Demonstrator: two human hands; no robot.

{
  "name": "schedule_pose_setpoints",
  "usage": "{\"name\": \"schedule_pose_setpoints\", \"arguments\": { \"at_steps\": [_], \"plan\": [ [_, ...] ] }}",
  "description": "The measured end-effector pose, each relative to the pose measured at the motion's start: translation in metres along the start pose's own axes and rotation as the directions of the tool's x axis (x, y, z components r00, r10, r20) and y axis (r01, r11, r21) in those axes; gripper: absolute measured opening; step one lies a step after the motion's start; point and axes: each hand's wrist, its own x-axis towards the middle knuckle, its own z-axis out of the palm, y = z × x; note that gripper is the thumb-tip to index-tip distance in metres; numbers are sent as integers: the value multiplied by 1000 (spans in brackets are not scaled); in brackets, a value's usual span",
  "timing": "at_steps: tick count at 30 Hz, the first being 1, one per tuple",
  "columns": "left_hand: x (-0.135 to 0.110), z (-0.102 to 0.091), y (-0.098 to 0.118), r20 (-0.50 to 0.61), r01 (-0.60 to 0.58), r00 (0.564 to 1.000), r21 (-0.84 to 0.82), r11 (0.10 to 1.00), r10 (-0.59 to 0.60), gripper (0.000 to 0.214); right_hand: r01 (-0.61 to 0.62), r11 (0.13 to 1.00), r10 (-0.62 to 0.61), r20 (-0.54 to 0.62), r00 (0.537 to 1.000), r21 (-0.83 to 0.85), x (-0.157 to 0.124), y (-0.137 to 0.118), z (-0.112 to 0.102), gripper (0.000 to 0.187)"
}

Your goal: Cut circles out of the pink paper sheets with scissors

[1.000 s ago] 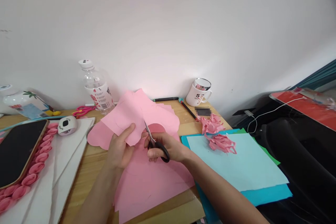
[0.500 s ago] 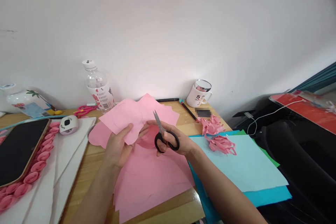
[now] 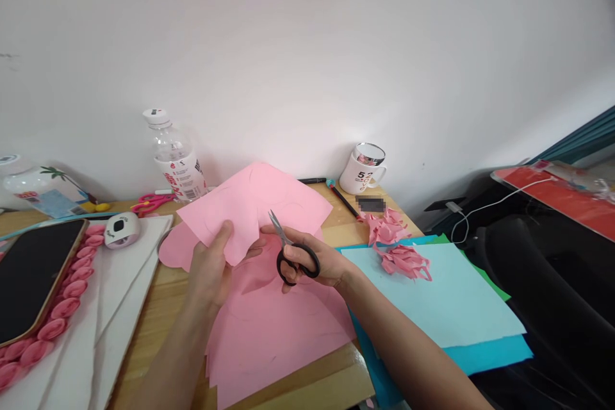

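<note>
— Left hand (image 3: 211,266)?
— Pinching the near edge of a pink sheet (image 3: 250,205), held up over the middle of the desk (image 3: 158,307).
— Right hand (image 3: 314,264)?
— Gripping black scissors (image 3: 288,250), tips up, just beside that sheet.
— Scraps (image 3: 398,250)?
— Heaped near the desk's right edge.

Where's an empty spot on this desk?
Bare wood runs between the white boards and the pink paper. The light blue sheet is open nearer than the pink scraps. Crowded: the middle, with left hand and right hand; far left, the phone.
</note>
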Motion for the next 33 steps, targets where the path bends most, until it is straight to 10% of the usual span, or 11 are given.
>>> {"name": "schedule_pose_setpoints", "arguments": {
  "at_steps": [12, 33],
  "plan": [
    [-9, 8, 0, 51, -31, 998, 29, 999, 29, 41, -45, 998, 43, -26, 999, -49, 4, 3, 10, 46],
    [-7, 3, -9, 257, 14, 965, 145, 989, -52, 65, -65, 980, 28, -194, 981, -190, 4, 4, -2, 54]
  ]
}}
